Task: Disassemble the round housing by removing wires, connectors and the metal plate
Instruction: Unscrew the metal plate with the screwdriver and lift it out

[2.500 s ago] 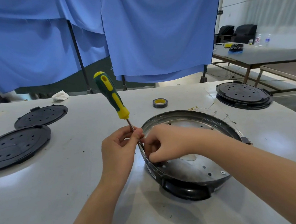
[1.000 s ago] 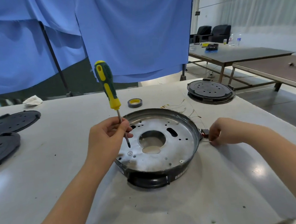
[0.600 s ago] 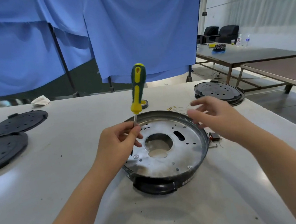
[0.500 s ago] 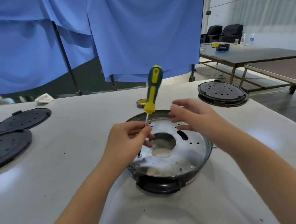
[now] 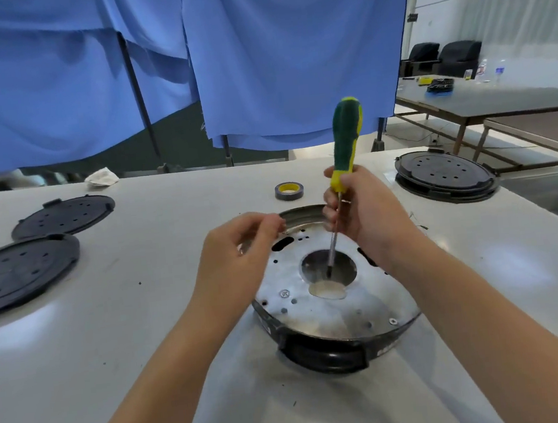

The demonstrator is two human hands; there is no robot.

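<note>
The round black housing [image 5: 323, 354] lies on the white table in front of me. Its shiny metal plate [image 5: 319, 314], pierced with holes and a few screws, has a large round opening in the middle. My right hand [image 5: 366, 216] grips the green and yellow screwdriver [image 5: 344, 145] where the shaft meets the handle. The screwdriver stands nearly upright, its tip down inside the plate's central opening. My left hand [image 5: 237, 250] hovers over the housing's left rim with loosely curled fingers and holds nothing. Thin loose wires [image 5: 418, 224] lie just past the housing on the right.
Two flat black perforated lids [image 5: 18, 269] [image 5: 62, 215] lie at the left of the table. A stacked black housing [image 5: 444, 175] sits at the far right. A roll of tape [image 5: 288, 190] lies behind the housing, a crumpled white rag [image 5: 102, 178] at the back edge. Blue curtains hang behind.
The screwdriver passed from my left hand to my right. My right hand came back from the housing's right side, where it had pulled a connector out. The screwdriver tip now points into the plate's opening.
</note>
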